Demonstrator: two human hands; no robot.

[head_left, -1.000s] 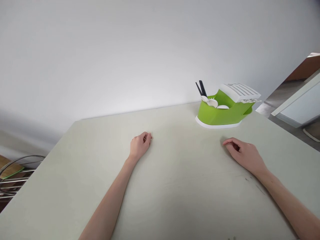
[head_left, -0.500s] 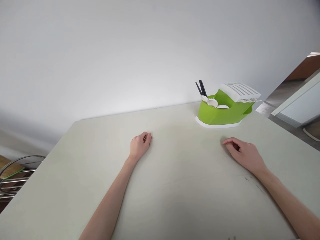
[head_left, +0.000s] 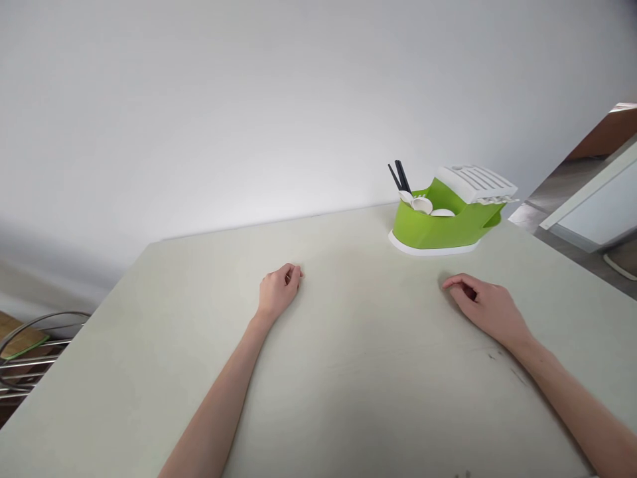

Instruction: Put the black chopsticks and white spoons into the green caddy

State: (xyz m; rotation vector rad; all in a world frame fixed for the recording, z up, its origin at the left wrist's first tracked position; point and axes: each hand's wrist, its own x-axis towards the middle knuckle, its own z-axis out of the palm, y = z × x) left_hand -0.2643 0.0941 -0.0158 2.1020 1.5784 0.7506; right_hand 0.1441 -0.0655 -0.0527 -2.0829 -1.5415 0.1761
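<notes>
My left hand (head_left: 279, 285) rests on the pale table (head_left: 368, 385), its fingers curled into a loose fist with nothing visible in them. On the other side, my right hand (head_left: 485, 305) lies on its edge, fingers bent over toward the thumb in a loose curl and nothing seen inside. A green and white cutlery holder (head_left: 438, 229) stands behind my right hand, not touched by it. In its left part are white spoons (head_left: 422, 205) and black chopsticks (head_left: 402, 176). Its right part has a slotted white top (head_left: 478, 182).
A plain white wall (head_left: 249, 113) runs along the table's back edge. Beyond the left edge, lower down, is a metal rack (head_left: 37, 358) with a wooden board (head_left: 20, 335). Past the right edge, a white panel (head_left: 597, 199) stands on the floor. Dark marks (head_left: 497, 356) show near my right wrist.
Both hands stay where they were on the table. The view has shifted very slightly; nothing was picked up or moved.
</notes>
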